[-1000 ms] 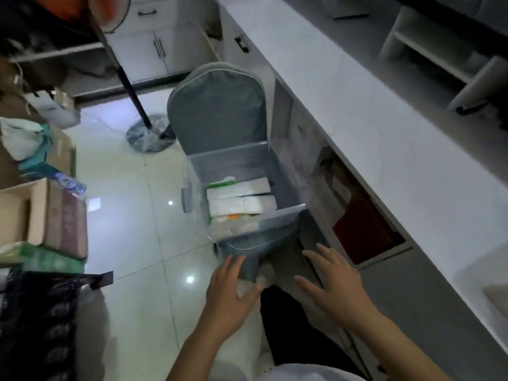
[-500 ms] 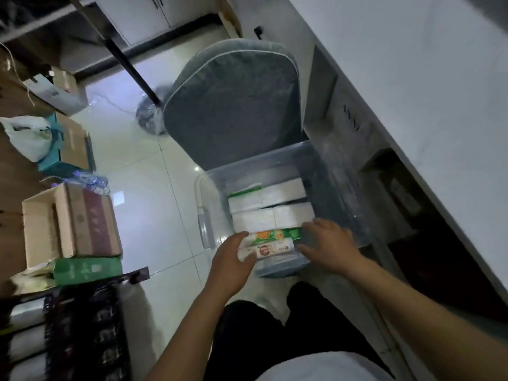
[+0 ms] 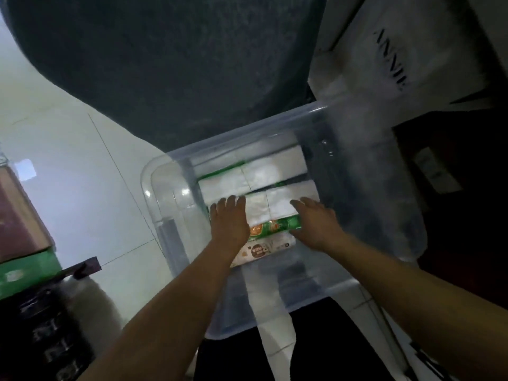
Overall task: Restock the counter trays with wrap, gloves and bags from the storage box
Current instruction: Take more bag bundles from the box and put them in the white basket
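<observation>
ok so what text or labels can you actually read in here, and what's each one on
"ANVI", roughly: slanted black capitals on the white panel, top right; ending unsure.
Brown round badge on the beige plastic pack in the clear plastic storage box: blurred.
Print on the green pack with the orange picture: blurred.
Also a pale label in the dark shelf: unreadable.

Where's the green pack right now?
Head view: the green pack lies inside the clear storage box, between left hand and right hand, a white pack behind it, a cream pack nearer.
</observation>
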### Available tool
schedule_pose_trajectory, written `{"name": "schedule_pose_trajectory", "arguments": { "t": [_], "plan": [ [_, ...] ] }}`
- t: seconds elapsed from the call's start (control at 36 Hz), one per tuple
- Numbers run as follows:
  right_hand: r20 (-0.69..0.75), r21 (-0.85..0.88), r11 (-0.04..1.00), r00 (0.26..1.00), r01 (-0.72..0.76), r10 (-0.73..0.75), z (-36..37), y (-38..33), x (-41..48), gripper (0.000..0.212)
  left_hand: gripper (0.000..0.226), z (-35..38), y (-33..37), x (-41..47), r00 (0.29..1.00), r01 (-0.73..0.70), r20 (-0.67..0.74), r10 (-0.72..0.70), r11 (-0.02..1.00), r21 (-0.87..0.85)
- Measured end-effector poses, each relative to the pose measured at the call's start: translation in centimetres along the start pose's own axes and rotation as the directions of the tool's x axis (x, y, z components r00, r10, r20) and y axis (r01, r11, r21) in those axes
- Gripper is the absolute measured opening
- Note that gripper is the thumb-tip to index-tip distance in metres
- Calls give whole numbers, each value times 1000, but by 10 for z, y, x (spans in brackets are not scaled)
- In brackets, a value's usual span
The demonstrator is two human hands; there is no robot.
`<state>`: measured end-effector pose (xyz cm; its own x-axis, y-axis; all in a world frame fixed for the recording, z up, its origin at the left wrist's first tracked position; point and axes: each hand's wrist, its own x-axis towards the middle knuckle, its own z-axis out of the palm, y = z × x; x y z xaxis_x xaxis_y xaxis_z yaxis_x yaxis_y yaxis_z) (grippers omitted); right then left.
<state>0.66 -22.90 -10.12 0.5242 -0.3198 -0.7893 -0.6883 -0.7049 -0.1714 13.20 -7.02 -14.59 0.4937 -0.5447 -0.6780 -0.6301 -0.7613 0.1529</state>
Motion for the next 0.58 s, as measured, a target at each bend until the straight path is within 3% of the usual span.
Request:
{"name": "schedule_pose_trajectory", "arguments": {
  "t": [0.11,0.22,0.28,0.33,0.39,0.44,0.5,0.53,0.58],
  "plan": [
    [-30,-65,998,999,25,-27,4,-5,43,83,64,11,-6,28,996,-71,-54,77,992,101],
    [-95,-86,995,994,52,-60,13,-14,71,81,60,21,-3,37,997,-53,-58,60,991,120],
    [-171,70,998,985,5,7,19,-18,77,77,59,21,1,40,999,-28,-32,32,994,107],
    [-253,387,916,943,-106,216,26,-25,76,72,58,17,4,43,1000,-3,6,3,997,82],
    [-203,715,667,852,-208,483,30,-34,69,69,54,12,6,46,999,11,45,-14,998,65],
    [-9,928,292,769,-232,640,33,-44,59,68,51,9,6,46,994,26,101,-30,999,47],
    [243,965,-85,727,-248,642,37,-52,48,67,51,7,5,46,984,44,170,-45,999,8],
    [343,939,-205,717,-275,607,40,-55,42,67,48,7,5,45,978,53,204,-48,998,-22],
    [467,882,-343,705,-324,534,42,-59,31,65,38,5,3,46,964,64,264,-41,995,-79]
  ]
}}
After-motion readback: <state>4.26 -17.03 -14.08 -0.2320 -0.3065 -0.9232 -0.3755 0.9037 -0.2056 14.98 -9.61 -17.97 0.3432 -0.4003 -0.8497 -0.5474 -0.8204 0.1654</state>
